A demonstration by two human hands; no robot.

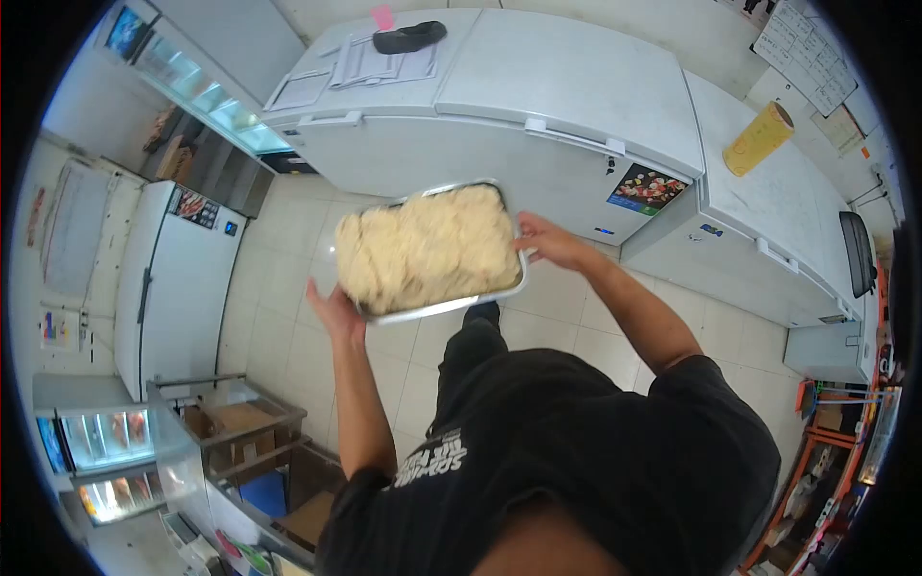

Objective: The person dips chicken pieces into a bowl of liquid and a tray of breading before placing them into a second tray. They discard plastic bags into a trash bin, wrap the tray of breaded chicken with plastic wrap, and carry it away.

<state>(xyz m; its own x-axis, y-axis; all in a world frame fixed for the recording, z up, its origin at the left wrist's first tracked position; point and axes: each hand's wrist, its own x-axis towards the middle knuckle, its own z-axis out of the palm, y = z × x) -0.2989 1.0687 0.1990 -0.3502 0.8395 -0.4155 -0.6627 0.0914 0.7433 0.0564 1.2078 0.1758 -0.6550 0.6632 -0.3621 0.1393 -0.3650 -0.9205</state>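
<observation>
A rectangular metal tray is held up in front of my body, above the tiled floor. Pale, lumpy dough fills it and rises above its rim. My left hand grips the tray at its lower left corner, with the thumb pointing up and the other fingers partly hidden below. At the right side, my right hand holds the rim, its fingers curled at the edge. The tray tilts slightly, its right end higher in view.
White chest freezers line the far side, with papers, a dark object and a yellow roll on top. An upright white fridge stands left. A metal rack with boxes is at lower left, shelves at lower right.
</observation>
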